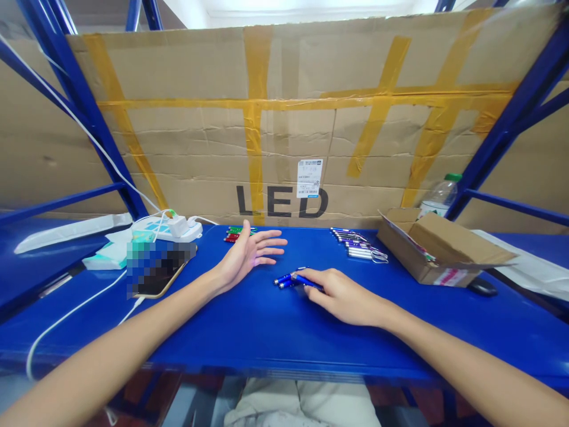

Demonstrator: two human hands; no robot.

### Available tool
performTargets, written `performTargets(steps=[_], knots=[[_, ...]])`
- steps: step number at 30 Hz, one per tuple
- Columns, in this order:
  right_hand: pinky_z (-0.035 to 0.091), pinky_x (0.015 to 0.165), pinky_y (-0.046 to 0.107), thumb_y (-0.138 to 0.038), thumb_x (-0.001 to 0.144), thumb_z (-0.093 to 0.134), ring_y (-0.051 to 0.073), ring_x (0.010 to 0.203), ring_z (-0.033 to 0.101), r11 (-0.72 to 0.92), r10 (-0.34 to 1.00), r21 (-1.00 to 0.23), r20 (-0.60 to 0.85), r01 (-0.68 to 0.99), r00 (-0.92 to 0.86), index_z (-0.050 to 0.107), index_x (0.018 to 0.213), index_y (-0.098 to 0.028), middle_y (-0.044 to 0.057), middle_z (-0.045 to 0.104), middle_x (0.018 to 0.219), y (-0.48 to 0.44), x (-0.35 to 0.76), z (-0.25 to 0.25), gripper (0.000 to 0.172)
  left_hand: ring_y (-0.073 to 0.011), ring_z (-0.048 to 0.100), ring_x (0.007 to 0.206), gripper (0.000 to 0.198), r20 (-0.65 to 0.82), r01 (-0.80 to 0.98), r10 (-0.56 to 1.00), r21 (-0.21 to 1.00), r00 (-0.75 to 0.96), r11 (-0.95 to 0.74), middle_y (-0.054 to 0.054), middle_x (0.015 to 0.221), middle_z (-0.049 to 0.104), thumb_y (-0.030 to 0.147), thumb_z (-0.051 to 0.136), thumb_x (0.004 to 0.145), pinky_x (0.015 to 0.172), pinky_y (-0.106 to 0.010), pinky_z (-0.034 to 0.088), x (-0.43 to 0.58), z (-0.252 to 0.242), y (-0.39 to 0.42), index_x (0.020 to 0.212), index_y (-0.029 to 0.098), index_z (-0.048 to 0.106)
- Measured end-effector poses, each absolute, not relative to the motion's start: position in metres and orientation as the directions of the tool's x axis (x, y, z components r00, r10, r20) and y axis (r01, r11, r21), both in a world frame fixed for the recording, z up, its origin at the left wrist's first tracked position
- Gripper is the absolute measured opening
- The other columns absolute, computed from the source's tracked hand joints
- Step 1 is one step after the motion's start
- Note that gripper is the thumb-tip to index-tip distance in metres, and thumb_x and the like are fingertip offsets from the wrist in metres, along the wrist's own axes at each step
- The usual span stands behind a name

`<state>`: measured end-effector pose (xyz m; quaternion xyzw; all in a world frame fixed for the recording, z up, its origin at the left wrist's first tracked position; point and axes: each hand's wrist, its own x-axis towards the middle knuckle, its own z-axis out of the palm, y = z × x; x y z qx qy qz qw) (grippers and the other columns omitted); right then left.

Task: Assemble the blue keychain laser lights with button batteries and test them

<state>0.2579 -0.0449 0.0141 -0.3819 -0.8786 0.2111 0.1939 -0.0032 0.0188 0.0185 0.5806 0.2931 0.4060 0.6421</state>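
The blue mini torches (288, 279), a small cluster of two or three slim barrels, are lying on the blue shelf (249, 332) near its middle, just in front of the person. Their long axes are running roughly left to right, tilting slightly up toward the right, with the free ends pointing left. The right hand (342, 296) is covering their right-hand ends: its fingers (316, 279) are curling down onto the barrels and touching them, though whether they are actually pinching one cannot be told. So the torches are sticking out to the left of those fingertips, toward the other hand.

The left hand (246, 252) is resting on its edge near the torches, up and to the left of them, palm turned inward and all fingers spread, holding nothing. The right hand is plainly the nearer one.

Farther back, a bunch of green and red torches (237, 233) is lying just behind the left hand, and a row of silver and purple torches (360, 243) is lying off to the right beside an opened cardboard box (444, 249). A water bottle (440, 196), a power strip (166, 228) and a phone (157, 276) are sitting toward the edges, before a taped cardboard sheet (311, 118).
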Motion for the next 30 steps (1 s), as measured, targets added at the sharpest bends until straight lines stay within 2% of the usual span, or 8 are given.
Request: performTargets(steps=[2,5,7,13,17,21,27,30], knots=[[0.049,0.082,0.032,-0.025,0.107,0.049,0.023,0.091,0.074,0.613,0.759,-0.512,0.171,0.602,-0.628,0.072,0.124,-0.023,0.006,0.081,0.11,-0.0457,0.2569,0.0132,0.029,-0.0361,0.064,0.132,0.09,0.099,-0.185,0.862,0.983,0.497,-0.006,-0.02,0.15,0.066,0.086,0.028,0.101,0.1,-0.042,0.052,-0.0033,0.0189,0.0193,0.145,0.017,0.066],[0.049,0.075,0.032,-0.032,0.11,0.045,0.022,0.079,0.071,0.532,0.833,-0.541,0.197,0.651,-0.518,0.068,0.129,-0.021,0.005,0.08,0.096,-0.0432,0.2577,0.011,0.032,-0.0358,0.064,0.132,0.09,0.101,-0.193,0.865,0.981,0.492,-0.005,-0.019,0.15,0.067,0.086,0.026,0.101,0.099,-0.042,0.053,-0.0034,0.019,0.0198,0.144,0.018,0.066],[0.049,0.074,0.032,-0.034,0.111,0.043,0.022,0.078,0.07,0.5,0.86,-0.565,0.233,0.656,-0.454,0.067,0.131,-0.021,0.005,0.079,0.095,-0.0411,0.2582,0.01,0.034,-0.0356,0.064,0.132,0.09,0.098,-0.192,0.866,0.981,0.491,-0.003,-0.019,0.149,0.067,0.086,0.026,0.101,0.099,-0.042,0.053,-0.0034,0.0186,0.0199,0.144,0.018,0.067],[0.044,0.072,0.03,-0.024,0.104,0.048,0.02,0.075,0.067,0.572,0.792,-0.541,0.167,0.617,-0.587,0.072,0.117,-0.022,0.003,0.078,0.094,-0.0444,0.2543,0.0103,0.027,-0.0358,0.064,0.132,0.091,0.082,-0.172,0.862,0.985,0.5,0.006,-0.02,0.15,0.066,0.086,0.025,0.101,0.099,-0.041,0.053,-0.0031,0.0177,0.0188,0.146,0.017,0.065],[0.041,0.068,0.03,-0.03,0.107,0.045,0.019,0.069,0.062,0.537,0.825,-0.558,0.189,0.633,-0.533,0.071,0.116,-0.021,0.002,0.075,0.086,-0.044,0.2559,0.0111,0.029,-0.0364,0.064,0.132,0.091,0.089,-0.173,0.862,0.985,0.499,-0.001,-0.021,0.15,0.066,0.086,0.026,0.101,0.099,-0.042,0.053,-0.0031,0.0187,0.0184,0.146,0.016,0.065],[0.043,0.07,0.031,-0.032,0.107,0.043,0.019,0.072,0.062,0.52,0.839,-0.575,0.205,0.632,-0.504,0.07,0.118,-0.021,0.003,0.075,0.089,-0.0433,0.2574,0.0123,0.031,-0.0367,0.064,0.132,0.092,0.089,-0.179,0.864,0.984,0.495,0.001,-0.02,0.15,0.067,0.087,0.026,0.101,0.099,-0.042,0.053,-0.003,0.0186,0.019,0.145,0.016,0.065],[0.041,0.066,0.03,-0.03,0.105,0.047,0.018,0.068,0.061,0.526,0.825,-0.576,0.167,0.626,-0.54,0.071,0.116,-0.022,0.001,0.072,0.082,-0.0461,0.2547,0.0102,0.028,-0.0374,0.065,0.132,0.093,0.085,-0.178,0.868,0.984,0.489,0.004,-0.022,0.149,0.066,0.087,0.027,0.1,0.098,-0.042,0.054,-0.0034,0.018,0.0199,0.144,0.015,0.064],[0.046,0.073,0.032,-0.035,0.107,0.045,0.022,0.078,0.068,0.491,0.863,-0.594,0.229,0.637,-0.451,0.069,0.124,-0.02,0.004,0.078,0.094,-0.0418,0.2565,0.007,0.033,-0.0364,0.065,0.132,0.092,0.09,-0.173,0.86,0.985,0.502,-0.002,-0.021,0.149,0.067,0.087,0.026,0.1,0.099,-0.042,0.053,-0.0039,0.0173,0.0201,0.144,0.015,0.065]])
